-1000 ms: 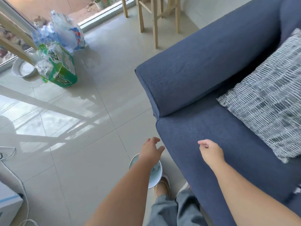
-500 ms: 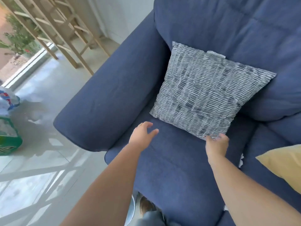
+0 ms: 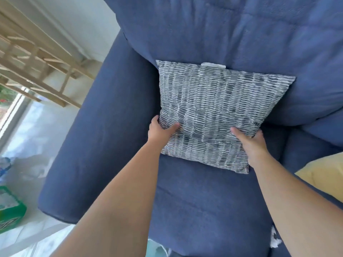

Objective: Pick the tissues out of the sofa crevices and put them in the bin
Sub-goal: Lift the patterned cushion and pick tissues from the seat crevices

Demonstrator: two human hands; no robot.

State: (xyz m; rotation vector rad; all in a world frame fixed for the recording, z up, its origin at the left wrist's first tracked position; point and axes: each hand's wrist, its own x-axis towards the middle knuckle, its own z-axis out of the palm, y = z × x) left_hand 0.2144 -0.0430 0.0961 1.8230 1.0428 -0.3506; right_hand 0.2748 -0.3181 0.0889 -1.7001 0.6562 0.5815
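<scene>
Tissues show in two spots: one white piece (image 3: 213, 65) pokes up behind the top edge of the patterned cushion (image 3: 213, 108), at about 12 o'clock from the hands, wedged between it and the sofa (image 3: 204, 210) backrest; another crumpled white scrap (image 3: 275, 239) sits in the seam between seat cushions at about 5 o'clock, low in the view

Neither is held yet. The left hand (image 3: 159, 131) grips the cushion's left edge, thumb on the front face and fingers (image 3: 155, 121) curled round behind; the right hand (image 3: 252, 143) clasps the lower right corner the same way, thumb on top. Both are clenched on the cushion, which leans against the backrest

My judgement of the risks: lifting the cushion away could let the upper tissue drop deeper into the gap behind the seat, since the cushion seems to be what props it. A quick tug may also flick it out of sight to the side. With both hands busy, nothing is free to catch it. Setting the cushion down to the right, toward the yellow cushion (image 3: 323, 173) at 3 o'clock, could cover the seam scrap and hide it. A pale rim at the bottom edge, at 6 o'clock, may be the bin (image 3: 157, 250), but I cannot tell, and carrying loose tissue that far risks dropping bits on the floor (image 3: 37, 130)
</scene>
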